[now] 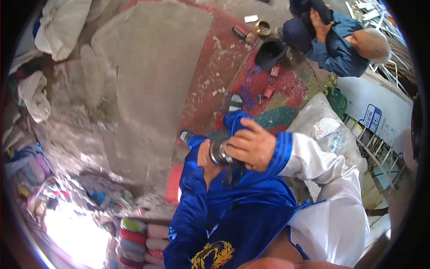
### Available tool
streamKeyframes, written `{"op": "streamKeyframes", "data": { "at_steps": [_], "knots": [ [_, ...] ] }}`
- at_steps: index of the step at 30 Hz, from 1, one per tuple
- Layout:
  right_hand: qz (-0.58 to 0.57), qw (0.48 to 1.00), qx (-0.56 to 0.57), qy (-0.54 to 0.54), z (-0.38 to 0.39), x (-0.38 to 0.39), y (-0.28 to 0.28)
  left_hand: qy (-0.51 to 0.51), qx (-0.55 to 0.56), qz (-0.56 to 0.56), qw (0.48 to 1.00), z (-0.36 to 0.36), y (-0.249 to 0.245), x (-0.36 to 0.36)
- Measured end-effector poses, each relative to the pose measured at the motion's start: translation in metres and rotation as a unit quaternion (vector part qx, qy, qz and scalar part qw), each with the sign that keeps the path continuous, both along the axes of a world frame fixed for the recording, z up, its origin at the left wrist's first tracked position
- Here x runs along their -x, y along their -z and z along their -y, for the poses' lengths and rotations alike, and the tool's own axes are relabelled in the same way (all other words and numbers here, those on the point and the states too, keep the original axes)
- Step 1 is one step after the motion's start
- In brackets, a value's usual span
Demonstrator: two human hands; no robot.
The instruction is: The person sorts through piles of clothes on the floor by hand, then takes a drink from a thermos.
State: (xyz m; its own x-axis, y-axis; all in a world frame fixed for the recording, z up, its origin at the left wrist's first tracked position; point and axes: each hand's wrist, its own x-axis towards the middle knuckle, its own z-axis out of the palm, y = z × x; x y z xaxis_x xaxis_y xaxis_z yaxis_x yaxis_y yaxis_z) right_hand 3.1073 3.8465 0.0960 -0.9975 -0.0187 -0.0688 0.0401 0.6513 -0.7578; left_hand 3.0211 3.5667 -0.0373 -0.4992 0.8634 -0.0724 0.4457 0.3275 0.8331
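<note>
My left hand [207,162], in a blue sleeve, is closed around the left side of a dark, rounded object with a silver ring [219,152]. It resembles a camera with its lens, but I cannot be sure of its kind. From the right, my right hand [253,145] grips the same object, its fingers curled over the end. A blue cuff [281,154] and white sleeve cover that arm. Below the object hangs a dark strap [233,175]. Both hands are above my lap, over the shiny blue garment [242,197].
Another person [342,45] sits at the upper right, near a black container [270,54] and a brass-coloured pot [263,28]. Small red boxes [268,91] lie on the floor. A full white sack [313,116] is close on my right; folded cloths [132,237] are stacked lower left.
</note>
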Motion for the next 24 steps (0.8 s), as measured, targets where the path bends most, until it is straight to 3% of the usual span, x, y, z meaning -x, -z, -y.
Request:
{"op": "streamKeyframes", "data": {
  "at_steps": [2,4,5,7,8,12,17,20,24],
  "knots": [
    [-0.010,0.999,0.010,0.048,-0.009,0.007,0.011,-0.033,0.001,0.068,0.997,0.011,0.016,0.007],
    [0.052,0.995,0.037,0.083,-0.021,0.018,0.022,-0.037,-0.007,0.130,0.991,0.014,0.026,0.025],
    [0.041,0.988,0.061,0.136,-0.014,0.018,0.040,-0.112,-0.008,0.220,0.969,0.027,0.031,0.024],
    [0.067,0.966,0.094,0.229,0.000,0.026,0.072,-0.156,-0.015,0.261,0.953,0.046,0.049,0.045],
    [0.096,0.879,0.309,0.351,0.025,0.030,0.088,-0.178,-0.019,0.276,0.944,0.059,0.058,0.056],
    [0.046,0.739,0.452,0.498,0.098,0.050,0.192,-0.225,0.035,0.189,0.955,0.109,0.097,0.078],
    [0.081,0.758,0.424,0.490,0.154,0.079,0.285,-0.258,0.039,0.121,0.958,0.152,0.133,0.095],
    [0.135,0.787,0.401,0.448,0.157,0.096,0.292,-0.225,0.083,0.126,0.963,0.197,0.153,0.094],
    [0.161,0.805,0.365,0.440,0.151,0.120,0.293,-0.206,0.072,0.100,0.971,0.180,0.135,0.136]
  ]
}}
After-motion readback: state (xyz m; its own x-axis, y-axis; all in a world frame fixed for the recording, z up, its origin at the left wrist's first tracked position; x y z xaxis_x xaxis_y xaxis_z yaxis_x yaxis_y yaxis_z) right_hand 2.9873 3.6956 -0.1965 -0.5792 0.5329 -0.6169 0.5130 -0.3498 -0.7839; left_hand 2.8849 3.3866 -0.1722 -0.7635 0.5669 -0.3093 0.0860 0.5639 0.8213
